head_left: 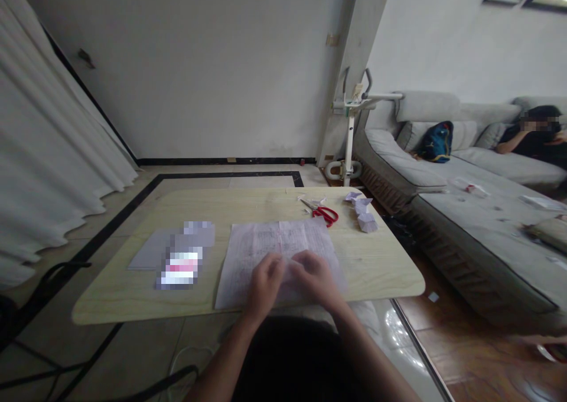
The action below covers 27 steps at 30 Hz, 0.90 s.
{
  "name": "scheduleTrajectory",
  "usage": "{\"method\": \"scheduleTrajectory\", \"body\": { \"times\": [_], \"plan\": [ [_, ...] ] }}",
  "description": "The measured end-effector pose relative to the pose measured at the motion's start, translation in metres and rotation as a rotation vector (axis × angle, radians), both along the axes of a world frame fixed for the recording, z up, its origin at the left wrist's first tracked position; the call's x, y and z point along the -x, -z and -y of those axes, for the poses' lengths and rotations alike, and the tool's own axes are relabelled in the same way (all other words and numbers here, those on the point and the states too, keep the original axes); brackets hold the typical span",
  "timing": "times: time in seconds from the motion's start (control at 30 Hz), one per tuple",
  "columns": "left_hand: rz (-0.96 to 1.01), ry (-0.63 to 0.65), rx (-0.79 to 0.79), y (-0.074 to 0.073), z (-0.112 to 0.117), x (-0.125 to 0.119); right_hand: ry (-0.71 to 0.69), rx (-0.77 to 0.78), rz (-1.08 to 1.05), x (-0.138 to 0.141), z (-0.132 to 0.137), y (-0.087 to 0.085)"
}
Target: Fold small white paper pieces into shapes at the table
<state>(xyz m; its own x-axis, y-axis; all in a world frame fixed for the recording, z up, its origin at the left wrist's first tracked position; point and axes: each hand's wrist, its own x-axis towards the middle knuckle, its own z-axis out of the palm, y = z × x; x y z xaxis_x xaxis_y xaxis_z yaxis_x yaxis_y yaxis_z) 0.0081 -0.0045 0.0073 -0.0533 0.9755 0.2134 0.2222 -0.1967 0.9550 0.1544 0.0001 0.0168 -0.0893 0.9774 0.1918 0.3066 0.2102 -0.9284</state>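
Note:
A white sheet of paper with faint writing lies on the light wooden table in front of me. Both my hands rest on its near part, side by side and touching. My left hand has its fingers curled down onto the sheet. My right hand is likewise curled, its fingertips pressed on the paper beside the left. The fingers seem to pinch a small fold of the sheet between them, though that spot is mostly hidden.
Red-handled scissors and paper scraps lie at the table's far side, with small folded paper pieces to their right. A grey sheet lies at left. A grey sofa with a seated person stands at right.

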Motion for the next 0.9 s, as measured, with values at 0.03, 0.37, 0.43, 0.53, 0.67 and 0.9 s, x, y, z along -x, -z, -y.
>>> {"method": "scheduleTrajectory", "body": {
  "times": [0.03,0.37,0.43,0.53,0.67,0.9],
  "plan": [
    [-0.011,0.012,-0.007,-0.0002,-0.0002,0.0002,0.005,0.002,0.002,0.0000,0.0002,-0.0006],
    [-0.060,0.081,-0.002,-0.0045,0.0032,0.0009,0.000,0.015,-0.053,0.0005,-0.0008,0.0015],
    [-0.079,0.085,-0.011,-0.0045,0.0036,0.0011,0.000,0.017,-0.046,0.0006,-0.0005,0.0013],
    [-0.105,0.088,-0.035,-0.0040,0.0034,0.0015,-0.006,0.018,-0.045,0.0006,0.0004,0.0002],
    [-0.100,0.083,-0.039,-0.0032,0.0027,0.0011,-0.031,0.021,-0.053,0.0000,0.0013,-0.0011],
    [-0.091,0.079,-0.036,-0.0054,0.0030,-0.0010,-0.038,0.009,-0.074,-0.0008,0.0008,0.0001]
  ]
}}
